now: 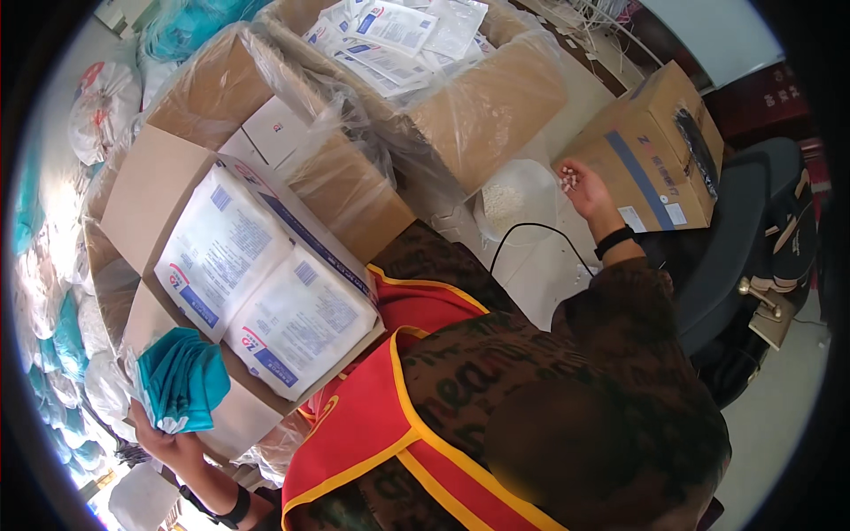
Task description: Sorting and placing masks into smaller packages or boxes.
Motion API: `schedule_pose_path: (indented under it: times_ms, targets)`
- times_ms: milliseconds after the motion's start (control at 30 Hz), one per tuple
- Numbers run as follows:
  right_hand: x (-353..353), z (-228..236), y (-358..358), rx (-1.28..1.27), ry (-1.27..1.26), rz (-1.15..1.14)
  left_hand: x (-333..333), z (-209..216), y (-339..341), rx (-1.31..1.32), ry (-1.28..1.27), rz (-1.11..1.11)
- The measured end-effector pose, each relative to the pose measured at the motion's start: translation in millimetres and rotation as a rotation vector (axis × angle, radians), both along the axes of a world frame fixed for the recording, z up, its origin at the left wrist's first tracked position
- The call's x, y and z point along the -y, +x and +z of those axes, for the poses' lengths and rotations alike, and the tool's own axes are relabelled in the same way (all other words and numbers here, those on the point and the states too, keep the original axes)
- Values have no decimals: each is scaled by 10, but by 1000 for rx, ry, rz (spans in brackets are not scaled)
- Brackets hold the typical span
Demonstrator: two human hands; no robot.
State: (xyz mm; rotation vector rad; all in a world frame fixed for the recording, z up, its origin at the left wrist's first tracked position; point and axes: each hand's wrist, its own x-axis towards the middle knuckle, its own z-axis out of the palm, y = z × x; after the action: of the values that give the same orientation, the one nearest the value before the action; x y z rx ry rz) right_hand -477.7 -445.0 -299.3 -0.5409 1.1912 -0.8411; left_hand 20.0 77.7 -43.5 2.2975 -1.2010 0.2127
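At the lower left, my left hand (164,447) is closed around the bottom of a stack of teal face masks (181,376), with pleated folds and some white at its lower edge. The stack is beside an opened cardboard box (239,416) packed with white printed packets (297,323). On the right side, my right hand (591,196) is raised with curled fingers, and small white pieces (567,180) show at its fingertips. Just left of that hand is a translucent plastic tub (542,190) containing many small white pellets (503,205).
A big plastic-lined carton (487,115) at the top holds loose white packets (398,31). A taped carton (642,150) sits by a dark chair (744,239). Teal and white bags (106,106) crowd the left. A thin black cable (531,225) arches below the tub.
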Motion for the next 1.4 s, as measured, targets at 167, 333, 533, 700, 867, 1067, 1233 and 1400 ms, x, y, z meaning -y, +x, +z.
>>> schedule_pose_path:
  times_ms: [167, 333, 533, 700, 867, 1067, 1233, 1400]
  targets:
    - [129, -48, -4, -360, -121, -19, 15, -135, -96, 58, 6, -66]
    - [-101, 333, 232, -263, -284, 147, 128, -219, -192, 39, -147, -16]
    - [-921, 1627, 1878, 125, -690, 795, 558, -158, -467, -87, -349, -115]
    - [-1761, 2524, 2702, 288, -1581, 1152, 682, -283, -655, -847, -602, -35]
    - [-2105, 2797, 2944, 151, -1779, 1166, 959, -19, -855, -320, -380, -136]
    - [-2153, 3113, 3210, 222, -1877, 1243, 1009, 33, -780, -385, -541, -165]
    - [-2035, 3307, 3357, 316, -1179, 1337, 849, -52, -548, -616, -421, -332]
    - [-1922, 3224, 3685, 378, -798, 1327, 842, 184, -592, -533, -461, -167]
